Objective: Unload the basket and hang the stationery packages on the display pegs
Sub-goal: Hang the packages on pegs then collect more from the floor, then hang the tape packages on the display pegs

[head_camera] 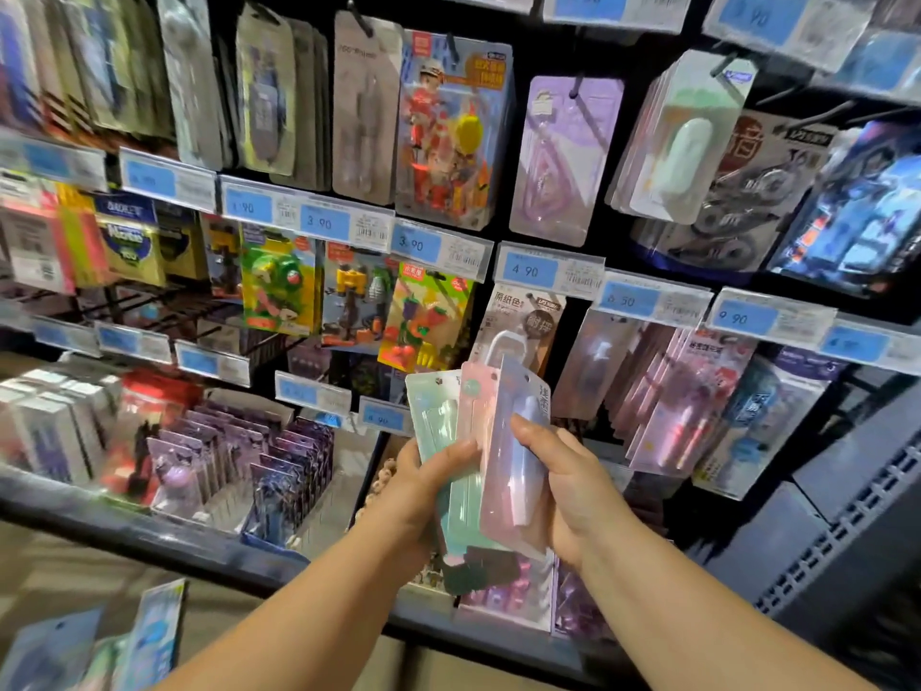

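You're gripping fanned pastel packages with left hand (428, 486), thumb pressing on mint package (434, 411). Right hand (565, 486) is curling round front pink package (503, 491), held before shelf front edge (149, 528). Price tags are reading 3 90 (319, 222), 4 90 (526, 270), 9 90 (732, 319). Package print is too blurred to read.

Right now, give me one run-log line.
left grip: holds green package | right grip: holds front pink package | status: fanned, not yet hung
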The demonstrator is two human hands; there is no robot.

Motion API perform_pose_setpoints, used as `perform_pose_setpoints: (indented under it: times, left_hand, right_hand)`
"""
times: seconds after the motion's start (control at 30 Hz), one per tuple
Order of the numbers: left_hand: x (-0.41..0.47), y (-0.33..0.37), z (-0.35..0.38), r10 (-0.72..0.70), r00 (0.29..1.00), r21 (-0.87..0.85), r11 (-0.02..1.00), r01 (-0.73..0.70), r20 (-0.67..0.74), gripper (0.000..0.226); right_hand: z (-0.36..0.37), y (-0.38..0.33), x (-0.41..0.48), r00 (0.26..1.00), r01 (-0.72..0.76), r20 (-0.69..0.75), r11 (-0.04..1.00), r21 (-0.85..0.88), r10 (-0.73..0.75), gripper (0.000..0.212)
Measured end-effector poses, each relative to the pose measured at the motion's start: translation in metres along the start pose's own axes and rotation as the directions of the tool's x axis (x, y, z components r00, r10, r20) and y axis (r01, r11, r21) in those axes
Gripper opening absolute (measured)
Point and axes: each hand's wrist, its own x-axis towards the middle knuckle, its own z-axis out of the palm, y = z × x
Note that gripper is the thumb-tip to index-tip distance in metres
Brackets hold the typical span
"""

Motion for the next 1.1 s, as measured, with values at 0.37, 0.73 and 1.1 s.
perform_pose_setpoints:
  times: [0.37,0.73,1.1]
  left_hand:
    - [-0.007,-0.011,0.005,-0.011,1.0,-0.055,0.998,0.01,-0.013,0.084]
    - [-0.017,-0.01,0.02,0.05,0.998,-0.102,0.993,-0.054,-0.035,0.076]
    - [-0.003,-0.009,0.009,0.083,0.988,-0.117,0.988,-0.098,-0.127,0.086]
  right_hand:
    - [-0.003,0.002,-0.004,1.0,-0.002,-0.014,1.0,-0.021,0.001,0.051]
    - [-0.011,-0.006,-0.005,0.999,0.04,0.006,0.997,-0.072,-0.04,0.053]
    - [-0.041,-0.035,0.001,0.97,0.19,-0.105,0.956,-0.223,-0.217,0.034]
